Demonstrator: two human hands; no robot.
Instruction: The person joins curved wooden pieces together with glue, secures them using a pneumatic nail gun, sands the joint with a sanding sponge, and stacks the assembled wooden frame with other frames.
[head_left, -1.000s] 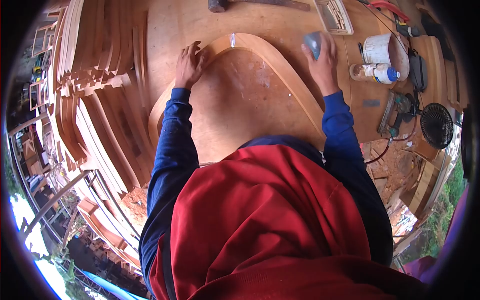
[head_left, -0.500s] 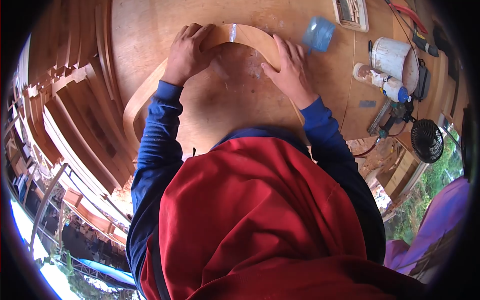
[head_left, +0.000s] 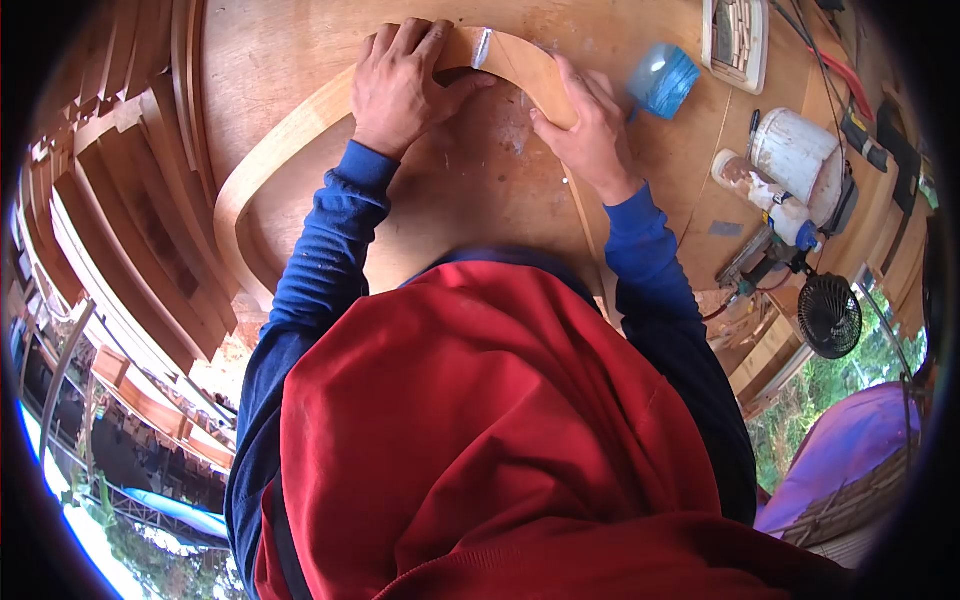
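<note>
A long curved wooden piece [head_left: 300,126] arches across the wooden tabletop [head_left: 480,205], its left arm bending down beside my left sleeve. Near the top of the arch, a whitish strip [head_left: 482,48] crosses the wood between my hands. My left hand [head_left: 405,88] is closed over the piece left of that strip, fingers across the outer edge and thumb stretched along the inner side. On the right side of the curve, my right hand [head_left: 594,132] grips the wood between thumb and fingers. The fingertips of that hand are partly hidden behind the wood.
Right of my hands lie a clear blue plastic container [head_left: 664,82] and a tray of small wooden sticks [head_left: 735,45]. Farther right are a stained white bucket [head_left: 795,160], a glue bottle [head_left: 765,195] and a small black fan [head_left: 830,315]. Curved boards [head_left: 130,225] are stacked at left.
The view has shifted a little. My left thumb now stretches out to the right along the inner edge of the wood. Both hands stay on the curved piece.
</note>
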